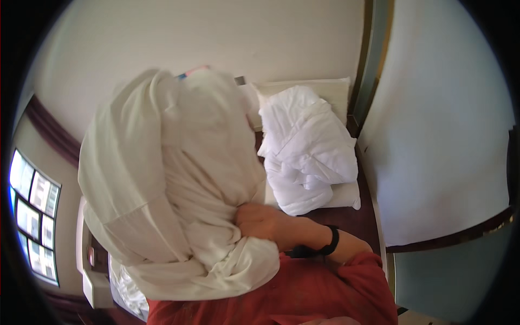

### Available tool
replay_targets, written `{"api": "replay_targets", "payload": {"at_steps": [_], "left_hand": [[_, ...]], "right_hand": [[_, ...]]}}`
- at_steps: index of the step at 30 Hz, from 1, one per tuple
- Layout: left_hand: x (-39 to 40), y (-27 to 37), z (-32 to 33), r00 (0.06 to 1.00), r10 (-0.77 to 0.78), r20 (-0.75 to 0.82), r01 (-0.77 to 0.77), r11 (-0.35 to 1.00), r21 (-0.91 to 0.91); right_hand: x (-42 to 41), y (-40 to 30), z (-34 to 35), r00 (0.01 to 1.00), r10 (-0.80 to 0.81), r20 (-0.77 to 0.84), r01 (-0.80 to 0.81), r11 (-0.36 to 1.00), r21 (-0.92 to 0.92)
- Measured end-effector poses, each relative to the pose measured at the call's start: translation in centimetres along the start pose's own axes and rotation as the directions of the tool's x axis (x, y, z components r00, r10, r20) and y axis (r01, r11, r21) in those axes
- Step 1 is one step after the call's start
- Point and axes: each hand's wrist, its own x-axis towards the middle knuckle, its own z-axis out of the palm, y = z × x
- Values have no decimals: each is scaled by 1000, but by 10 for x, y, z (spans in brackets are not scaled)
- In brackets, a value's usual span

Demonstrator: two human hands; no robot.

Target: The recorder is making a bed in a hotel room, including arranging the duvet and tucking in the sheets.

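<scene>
A large bundle of cream cloth (203,134), perhaps bed linen, is bunched against my chest and fills the left and middle of the view. My right hand (260,223), with a black wristband (334,239) at the wrist, is closed on its gathered folds. My left hand is out of view; the bundle covers that side. Beyond the cloth, a bit of something pink and blue (195,72) peeks over its top edge, too covered to name. To the right of the bundle lies a crumpled white duvet (308,142).
Beneath the duvet are cream cushions or pads (345,195) on the dark red-brown floor (345,219). A wall (284,36) stands ahead, with a large pale panel (438,122) at right. At left are a window (36,219) and a bed corner with rumpled white bedding (128,286).
</scene>
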Motion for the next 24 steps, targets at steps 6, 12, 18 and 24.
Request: {"api": "replay_targets", "payload": {"at_steps": [6, 12, 18, 24], "left_hand": [[82, -51, 26, 980, -30, 196, 55, 991, -125], [99, -241, 40, 832, -431, 349, 498, 857, -128], [30, -385, 21, 519, -800, 301, 854, 474, -215], [48, -388, 34, 576, -726, 375, 815, 474, -333]], "right_hand": [[-51, 36, -79, 920, 245, -306, -350, 862, -366], [-203, 182, -122, 270, 658, -703, -713, 627, 313], [-267, 270, -123, -15, 717, -697, -968, -184, -168], [-302, 319, -141, -87, 748, -658, -946, -269, -181]]}}
